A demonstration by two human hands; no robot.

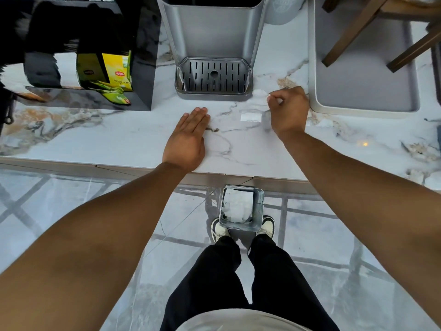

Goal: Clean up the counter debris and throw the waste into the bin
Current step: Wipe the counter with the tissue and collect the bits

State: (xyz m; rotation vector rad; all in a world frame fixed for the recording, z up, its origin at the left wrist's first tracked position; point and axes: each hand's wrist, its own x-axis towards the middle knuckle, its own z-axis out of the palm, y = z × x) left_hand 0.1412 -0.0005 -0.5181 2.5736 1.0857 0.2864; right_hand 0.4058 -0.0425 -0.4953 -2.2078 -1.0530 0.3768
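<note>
Marble counter (119,139) seen from above, left to right. Upper left of the frame: a black organizer (95,56) holding yellow tea packets (118,75). Centre: the person's left hand (188,137) lies flat and released on the stone, fingers extended, grasping nothing; just beyond it stands a grey dispenser (212,32) with a slotted drip tray (213,78). Right of centre: the right hand (287,109) is curled, fingertips pinching crumpled white paper debris (259,96) beside the drip tray; a flat white scrap (250,115) lies on the counter between the two hands. Upper right: a grey tray (358,91), its rim touching the right hand. Bare stone runs along the counter's near edge. Lower centre: a small metal bin (259,206) on the floor below that edge, at the person's shoes, holding white waste.
</note>
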